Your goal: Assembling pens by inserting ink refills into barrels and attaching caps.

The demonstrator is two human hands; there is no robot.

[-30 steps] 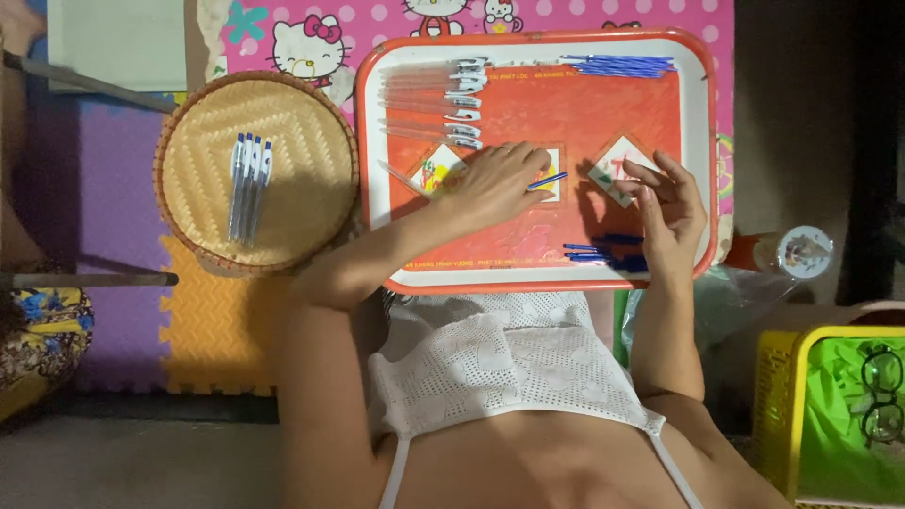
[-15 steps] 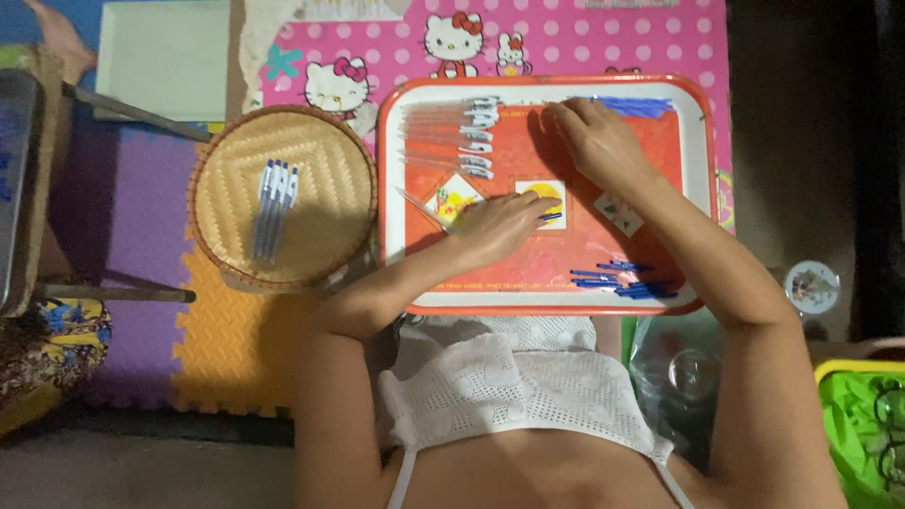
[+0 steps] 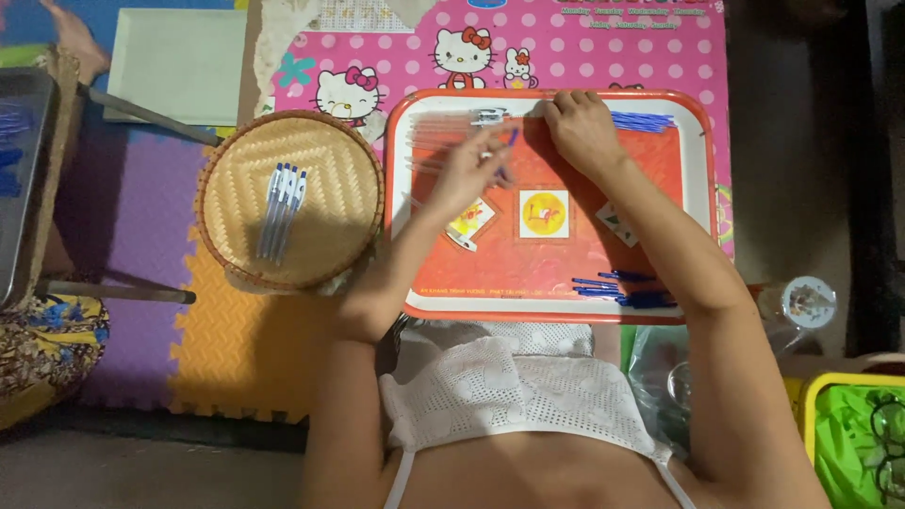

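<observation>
1. Nearest the body: a loose pile of blue pen parts point(image 3: 627, 287) lies on the near right edge of the red tray point(image 3: 556, 303), just inside the rim, neither hand on it. Looks like a feed pile kept within easy reach.
2. Mid tray: three small picture cards point(image 3: 544, 213) lie flat and apart, untouched.
3. Left hand point(image 3: 467, 170) hovers over the left half of the tray, fingers pinched on a thin blue pen piece point(image 3: 510, 141). The frame is blurred there, so I cannot tell how firm the pinch is.
4. Right hand point(image 3: 580, 127) sits at the far rim, fingers curled down onto the tray. I cannot tell if it grasps anything.
5. Far edge: clear pen barrels point(image 3: 443, 132) fan out in a row on the left, blue refills point(image 3: 641, 121) bundled on the right. Sorted by type, it seems, one kind per hand.
6. Left of the tray, just beside it: round woven basket point(image 3: 287, 203) holding four assembled pens point(image 3: 281, 198) side by side, apparently the finished lot.
7. Under it all: a pink cartoon mat point(image 3: 396, 57).
</observation>
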